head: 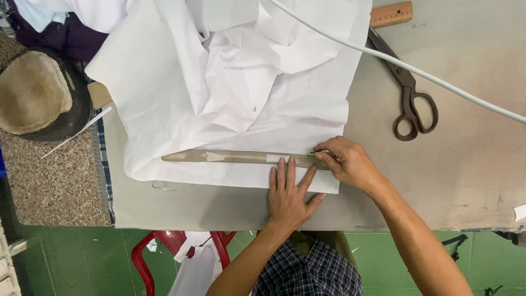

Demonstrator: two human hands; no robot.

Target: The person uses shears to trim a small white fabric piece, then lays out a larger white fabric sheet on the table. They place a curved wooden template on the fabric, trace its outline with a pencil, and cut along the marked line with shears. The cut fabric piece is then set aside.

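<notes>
Checked shirt cloth (307, 274) sits closest, at six o'clock, and both bare arms reach up from it to the table (466, 164).

A long, flat wooden ruler (241, 158) lies across the white cloth (230, 93), near the cloth's bottom edge, running from nine o'clock to three o'clock. The left hand (287, 194) lies flat and open, fingers spread a little, with the fingertips pressing on the ruler and the palm on the cloth. The right hand (348, 161) is at the ruler's three o'clock end. Its fingers are pinched shut on a small yellowish marker (316, 153), maybe chalk; too little of it shows to be sure.

To do this step well, I think the flat hand must push down hard so the ruler does not slide. The marker tip should hug the ruler's edge, and the cloth under it should lie smooth.

Farther out, dark scissors (408, 93) rest at one o'clock, well apart from the hands. A white cord (438, 82) crosses above them. A red plastic chair (164, 252) stands on the green floor at seven o'clock.
</notes>
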